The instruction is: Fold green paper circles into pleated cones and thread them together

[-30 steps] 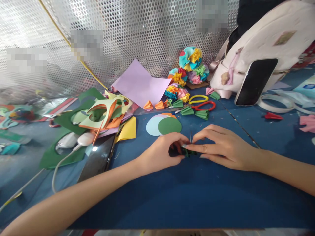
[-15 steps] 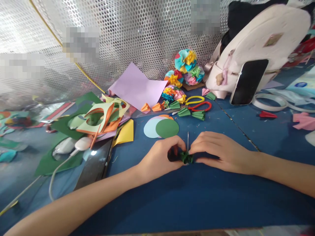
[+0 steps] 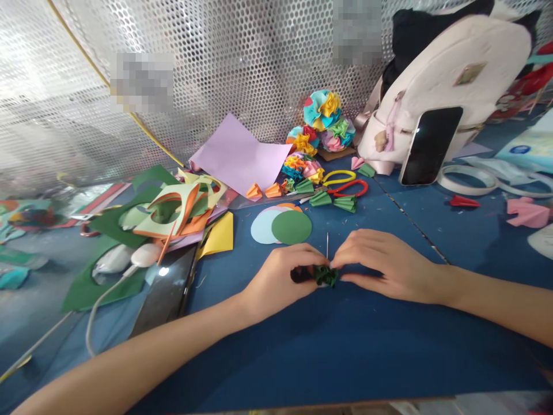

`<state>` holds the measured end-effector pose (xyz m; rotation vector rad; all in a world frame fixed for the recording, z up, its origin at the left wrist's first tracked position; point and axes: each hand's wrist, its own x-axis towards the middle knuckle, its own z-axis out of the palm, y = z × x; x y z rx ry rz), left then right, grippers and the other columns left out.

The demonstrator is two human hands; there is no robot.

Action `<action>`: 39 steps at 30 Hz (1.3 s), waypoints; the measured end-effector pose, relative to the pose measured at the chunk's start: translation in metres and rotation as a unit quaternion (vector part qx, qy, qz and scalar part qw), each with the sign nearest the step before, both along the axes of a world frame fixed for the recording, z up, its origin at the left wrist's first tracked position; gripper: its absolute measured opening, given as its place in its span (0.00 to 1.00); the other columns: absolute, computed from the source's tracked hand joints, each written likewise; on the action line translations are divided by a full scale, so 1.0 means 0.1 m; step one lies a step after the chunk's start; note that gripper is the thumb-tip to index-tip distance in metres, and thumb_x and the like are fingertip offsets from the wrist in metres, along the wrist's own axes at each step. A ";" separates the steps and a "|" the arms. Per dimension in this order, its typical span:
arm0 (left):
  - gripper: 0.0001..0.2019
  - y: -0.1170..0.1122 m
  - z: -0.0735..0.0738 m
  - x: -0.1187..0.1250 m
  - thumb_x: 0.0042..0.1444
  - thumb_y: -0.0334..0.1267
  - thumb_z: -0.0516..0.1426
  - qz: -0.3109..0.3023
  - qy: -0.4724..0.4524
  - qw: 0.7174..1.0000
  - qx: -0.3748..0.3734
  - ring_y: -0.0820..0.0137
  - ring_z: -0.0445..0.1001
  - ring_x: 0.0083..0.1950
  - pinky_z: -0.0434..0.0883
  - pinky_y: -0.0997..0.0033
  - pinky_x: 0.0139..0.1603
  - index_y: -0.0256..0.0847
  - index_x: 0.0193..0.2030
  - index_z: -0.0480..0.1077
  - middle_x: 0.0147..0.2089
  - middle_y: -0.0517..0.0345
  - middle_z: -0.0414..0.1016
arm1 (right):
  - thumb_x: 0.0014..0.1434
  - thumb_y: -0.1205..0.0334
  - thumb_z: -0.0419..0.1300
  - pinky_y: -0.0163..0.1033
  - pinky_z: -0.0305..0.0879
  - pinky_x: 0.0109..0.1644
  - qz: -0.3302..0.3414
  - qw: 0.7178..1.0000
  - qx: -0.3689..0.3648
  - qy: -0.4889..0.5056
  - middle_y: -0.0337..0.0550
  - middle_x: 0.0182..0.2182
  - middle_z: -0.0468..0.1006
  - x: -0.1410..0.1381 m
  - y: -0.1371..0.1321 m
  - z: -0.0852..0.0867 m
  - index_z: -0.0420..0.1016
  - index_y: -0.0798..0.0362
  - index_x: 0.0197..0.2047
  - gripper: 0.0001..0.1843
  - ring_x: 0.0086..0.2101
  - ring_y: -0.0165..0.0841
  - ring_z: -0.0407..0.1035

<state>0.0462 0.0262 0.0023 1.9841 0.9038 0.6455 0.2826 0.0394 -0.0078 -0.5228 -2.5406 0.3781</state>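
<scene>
My left hand (image 3: 276, 282) curls round a dark green pleated paper piece (image 3: 325, 276), its fingertips closed on the piece's left side. From the other side, the fingertips of my right hand (image 3: 384, 265) pinch at the same paper's right edge. A thin needle-like metal rod (image 3: 327, 246) stands upright just behind the paper, between my two hands; its lower end is hidden. Beyond my left hand, a green paper circle (image 3: 292, 226) overlaps a light blue paper circle (image 3: 261, 226), with further circles partly hidden beneath. Several folded green paper pieces (image 3: 320, 199) lie farther back.
Yellow-and-red-handled scissors (image 3: 351, 189) lie behind the circles. Colourful paper balls (image 3: 323, 110) sit by the perforated screen. At left are paper offcuts (image 3: 166, 210), a cable (image 3: 97, 305) and a dark phone (image 3: 166, 294). A backpack (image 3: 458, 86), another phone (image 3: 432, 147) and tape rolls (image 3: 469, 187) are at right.
The view has shifted slightly. Both hands keep hold of the green paper, which has turned a little between the fingers. The rod still stands between them.
</scene>
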 end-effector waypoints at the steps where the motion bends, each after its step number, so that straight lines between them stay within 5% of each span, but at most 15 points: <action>1: 0.09 0.00 0.00 0.00 0.50 0.22 0.60 0.000 -0.002 1.000 0.001 0.72 0.73 0.38 0.69 0.76 0.40 0.36 0.37 0.76 0.41 0.55 0.76 | 0.66 0.64 0.55 0.42 0.63 0.48 0.001 1.000 0.003 0.001 0.44 0.41 0.77 0.00 0.00 0.00 0.68 0.52 0.49 0.08 0.40 0.34 0.68; 39: 0.10 -0.03 -0.02 0.00 0.50 0.28 0.63 0.021 -0.013 0.999 -0.046 0.78 0.68 0.32 0.66 0.81 0.34 0.38 0.40 0.73 0.34 0.63 0.73 | 0.65 0.65 0.57 0.40 0.62 0.49 0.001 1.000 0.019 0.014 0.43 0.37 0.78 -0.02 -0.01 0.01 0.71 0.53 0.44 0.05 0.38 0.32 0.69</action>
